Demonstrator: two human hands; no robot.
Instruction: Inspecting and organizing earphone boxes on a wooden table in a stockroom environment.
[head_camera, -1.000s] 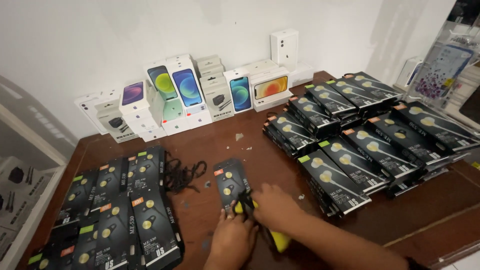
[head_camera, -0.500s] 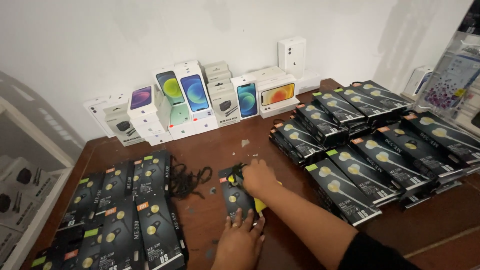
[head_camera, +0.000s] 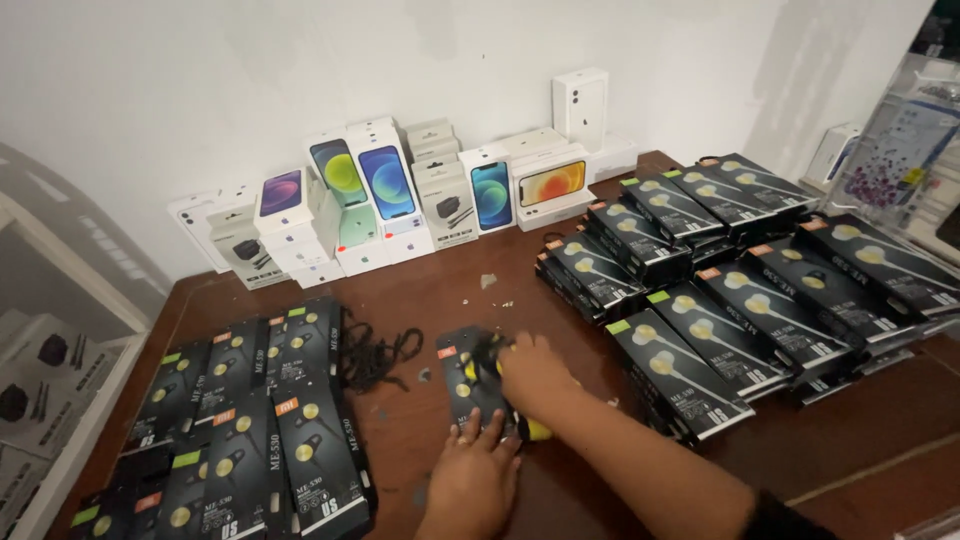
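On the left of the brown wooden counter lay a spread of black earphone boxes with gold earbuds showing through their windows, and just right of them a tangle of black cord. Next came the thing in hand, a single black earphone box lying flat near the counter's middle, its long axis running away from the person and tilted slightly to the left. The left hand rested at the near end of that box, its fingers spread and pressing down on the lower edge. The right hand came in from the right across the box's upper half, its fingers curled over something dark (what exactly could not be told), with a yellow object peeking out beneath the wrist. So the box lay directly ahead of the left hand and to the left of the right, both touching it; the left held the nearer end. Farther right stood rows of stacked earphone boxes with coloured corner tabs, and along the white wall behind stood white phone boxes.
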